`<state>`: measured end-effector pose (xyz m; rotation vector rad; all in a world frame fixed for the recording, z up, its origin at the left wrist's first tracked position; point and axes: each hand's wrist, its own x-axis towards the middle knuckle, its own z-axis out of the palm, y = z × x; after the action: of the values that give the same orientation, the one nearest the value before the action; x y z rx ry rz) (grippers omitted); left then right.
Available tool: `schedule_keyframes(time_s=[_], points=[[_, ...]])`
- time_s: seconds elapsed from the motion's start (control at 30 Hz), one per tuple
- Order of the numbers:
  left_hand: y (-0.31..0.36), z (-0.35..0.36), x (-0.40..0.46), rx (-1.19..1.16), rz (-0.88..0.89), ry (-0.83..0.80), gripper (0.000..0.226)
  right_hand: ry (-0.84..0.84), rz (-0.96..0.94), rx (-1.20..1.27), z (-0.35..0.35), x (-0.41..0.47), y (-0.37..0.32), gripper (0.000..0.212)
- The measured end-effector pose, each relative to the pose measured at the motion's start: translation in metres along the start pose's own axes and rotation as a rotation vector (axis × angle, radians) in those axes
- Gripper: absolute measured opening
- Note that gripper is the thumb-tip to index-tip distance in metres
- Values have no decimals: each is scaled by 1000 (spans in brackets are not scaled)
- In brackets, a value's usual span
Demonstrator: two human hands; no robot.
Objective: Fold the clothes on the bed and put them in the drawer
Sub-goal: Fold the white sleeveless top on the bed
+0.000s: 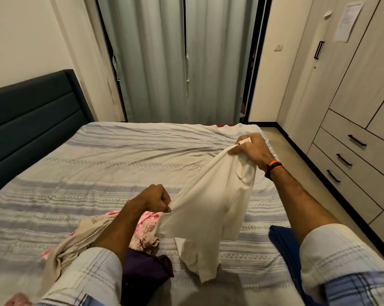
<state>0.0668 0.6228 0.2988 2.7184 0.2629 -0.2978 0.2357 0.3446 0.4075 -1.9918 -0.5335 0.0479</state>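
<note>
A cream shirt (211, 208) hangs in the centre of the frame, held up off the bed (111, 160) between both hands, its lower edge trailing down toward the sheet at lower centre. The right hand (251, 147), at centre right, has its fingers curled tight round one upper corner of the cloth; the left hand (155, 198), lower and nearer the middle, is fisted on the opposite edge, thumb and fingers pinching a gather of fabric. The shirt is bunched and slack, not yet laid flat, so no fold shows on it. Below the left arm at lower left lies a heap still unfolded: a beige garment (76, 241), a pink patterned piece (145, 230) and a dark purple one (144, 270). A blue garment (284, 246) sits at lower right beside the right sleeve. The drawers (350, 155) at the right edge all look closed. By this showing the task is near its start: nothing folded lies in view, and everything remains to be folded and stowed
</note>
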Motion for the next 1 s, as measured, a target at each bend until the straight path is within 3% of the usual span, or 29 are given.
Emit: schedule_keyframes(time_s=[0.2,0.33,0.47,0.63,0.7,0.8,1.0], points=[[7,16,0,-12,81,34,18,159,29,344,6,2,-2,32],[9,24,-1,-169,17,177,13,129,2,418,8,4,-6,38],[17,24,6,-291,4,201,11,72,-51,400,14,5,-11,33],[66,7,14,-588,147,364,61,-132,-155,179,26,0,-27,26],[83,-4,18,-594,205,391,56,-226,-184,150,30,-2,-32,21],[99,-9,20,-488,234,446,22,-302,-196,143,31,-5,-38,12],[87,8,26,-450,64,457,10,-325,-178,208,21,-8,-42,17]])
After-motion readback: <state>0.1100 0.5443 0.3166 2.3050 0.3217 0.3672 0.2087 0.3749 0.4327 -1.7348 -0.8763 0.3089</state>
